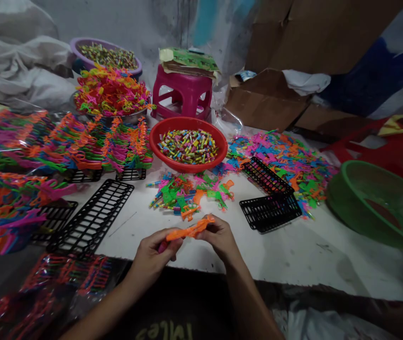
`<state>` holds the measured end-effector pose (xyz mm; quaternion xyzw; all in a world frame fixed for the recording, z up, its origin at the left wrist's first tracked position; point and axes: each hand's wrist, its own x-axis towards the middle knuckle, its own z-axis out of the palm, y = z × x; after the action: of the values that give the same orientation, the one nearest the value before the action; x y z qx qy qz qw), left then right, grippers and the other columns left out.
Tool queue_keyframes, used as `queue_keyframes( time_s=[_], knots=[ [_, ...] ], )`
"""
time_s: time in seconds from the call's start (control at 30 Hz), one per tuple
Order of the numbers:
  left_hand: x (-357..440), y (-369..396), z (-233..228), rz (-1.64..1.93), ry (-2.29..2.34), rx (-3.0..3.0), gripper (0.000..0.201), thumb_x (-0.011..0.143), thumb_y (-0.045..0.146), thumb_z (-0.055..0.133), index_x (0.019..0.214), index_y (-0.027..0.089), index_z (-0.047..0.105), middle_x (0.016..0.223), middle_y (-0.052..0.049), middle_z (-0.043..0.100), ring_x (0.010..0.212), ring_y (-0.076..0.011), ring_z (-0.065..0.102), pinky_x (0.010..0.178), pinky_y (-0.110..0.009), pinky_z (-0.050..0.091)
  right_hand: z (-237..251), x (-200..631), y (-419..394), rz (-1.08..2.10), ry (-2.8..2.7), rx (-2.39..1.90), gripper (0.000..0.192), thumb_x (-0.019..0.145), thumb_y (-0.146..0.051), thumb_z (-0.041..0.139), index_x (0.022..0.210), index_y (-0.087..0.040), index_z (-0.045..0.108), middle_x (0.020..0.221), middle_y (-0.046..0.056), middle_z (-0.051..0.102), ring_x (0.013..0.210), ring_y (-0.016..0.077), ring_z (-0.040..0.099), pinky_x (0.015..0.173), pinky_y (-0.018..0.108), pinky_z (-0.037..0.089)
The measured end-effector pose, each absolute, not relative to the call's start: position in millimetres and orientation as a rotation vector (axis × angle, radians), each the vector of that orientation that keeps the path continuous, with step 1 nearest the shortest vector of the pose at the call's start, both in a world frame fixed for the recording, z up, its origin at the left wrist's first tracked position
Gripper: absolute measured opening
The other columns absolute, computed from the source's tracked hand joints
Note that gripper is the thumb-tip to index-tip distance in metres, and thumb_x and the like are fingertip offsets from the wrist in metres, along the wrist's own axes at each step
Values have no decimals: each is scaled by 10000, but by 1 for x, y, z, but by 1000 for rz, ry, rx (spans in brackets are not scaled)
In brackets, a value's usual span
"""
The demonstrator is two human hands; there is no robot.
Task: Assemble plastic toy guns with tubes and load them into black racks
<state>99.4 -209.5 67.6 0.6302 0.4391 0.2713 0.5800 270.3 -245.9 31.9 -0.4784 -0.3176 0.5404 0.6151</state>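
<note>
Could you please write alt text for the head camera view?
Both hands, left hand and right hand, hold an orange plastic toy over a white table. Beyond sit a red bowl of small tubes, black racks and colourful toy piles.

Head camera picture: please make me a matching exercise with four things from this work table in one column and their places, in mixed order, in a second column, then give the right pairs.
Things:
1. Orange plastic toy piece
2. Round red plastic bowl of small coloured tubes
3. Round green plastic basket
4. Pink plastic stool

Places:
A. Far right edge of the white table
B. Behind the red bowl, stacked cards on top
C. Held between the left hand and right hand
D. Middle of the table, beyond the loose toy pieces

Pairs: 1-C, 2-D, 3-A, 4-B
</note>
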Motion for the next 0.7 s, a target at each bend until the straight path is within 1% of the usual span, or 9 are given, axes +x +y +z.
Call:
queue_keyframes(
  time_s=[0.07, 0.13, 0.17, 0.23, 0.3, 0.37, 0.5, 0.63, 0.7],
  knots=[
    [100, -211, 67, 630, 993, 1496, 284, 723, 373, 591, 891, 156, 662, 670, -5, 597, 485, -69, 475, 460, -190, 430, 36, 273, -247, 1186, -827, -1091, 252, 506, -261, 791, 650, -184, 599, 662, -19, 560, 631, 122, 510, 627, 249, 414],
    [101, -212, 67, 629, 967, 1504, 285, 729, 370, 586, 902, 156, 661, 735, -21, 616, 497, -68, 486, 466, -192, 439, 38, 273, -249, 1153, -890, -1034, 254, 521, -266, 789, 683, -191, 609, 693, -10, 561, 669, 131, 512, 649, 251, 410],
    [101, -213, 68, 633, 963, 1504, 282, 733, 369, 582, 896, 153, 662, 730, -21, 614, 494, -65, 481, 464, -190, 439, 39, 271, -249, 1159, -901, -1004, 248, 532, -272, 785, 687, -192, 609, 695, -8, 557, 672, 131, 509, 651, 251, 407],
    [102, -213, 70, 637, 972, 1512, 277, 742, 366, 570, 883, 147, 663, 651, -2, 588, 474, -60, 460, 451, -180, 431, 40, 268, -250, 1219, -879, -961, 234, 548, -288, 778, 664, -189, 600, 671, -13, 541, 636, 122, 496, 630, 248, 402],
    [102, -213, 71, 645, 998, 1534, 272, 747, 366, 563, 871, 145, 663, 557, 22, 535, 457, -60, 434, 433, -171, 415, 41, 265, -251, 1300, -835, -949, 259, 531, -313, 786, 633, -182, 587, 636, -19, 527, 590, 114, 481, 600, 247, 401],
    [102, -214, 72, 646, 1011, 1560, 267, 752, 368, 559, 859, 145, 661, 522, 31, 501, 459, -64, 421, 430, -170, 405, 42, 263, -251, 1352, -803, -966, 303, 494, -348, 799, 606, -174, 577, 604, -24, 518, 562, 112, 472, 586, 251, 404],
    [101, -215, 70, 645, 976, 1575, 268, 766, 363, 551, 877, 141, 653, 595, 9, 538, 486, -66, 431, 450, -176, 406, 43, 261, -251, 1343, -782, -1015, 332, 476, -358, 803, 606, -170, 562, 593, -26, 519, 555, 111, 479, 580, 251, 410],
    [100, -217, 66, 642, 929, 1558, 266, 774, 346, 550, 937, 160, 648, 726, -21, 604, 500, -64, 465, 457, -180, 412, 41, 259, -251, 1220, -819, -1010, 321, 509, -336, 795, 612, -182, 532, 613, -18, 529, 587, 126, 497, 589, 260, 410],
    [99, -217, 65, 643, 909, 1580, 247, 776, 332, 551, 940, 176, 649, 766, -28, 620, 503, -62, 471, 459, -178, 412, 39, 258, -251, 1168, -815, -977, 352, 497, -320, 805, 625, -192, 503, 610, -22, 529, 585, 129, 499, 579, 262, 404]
  ],
)
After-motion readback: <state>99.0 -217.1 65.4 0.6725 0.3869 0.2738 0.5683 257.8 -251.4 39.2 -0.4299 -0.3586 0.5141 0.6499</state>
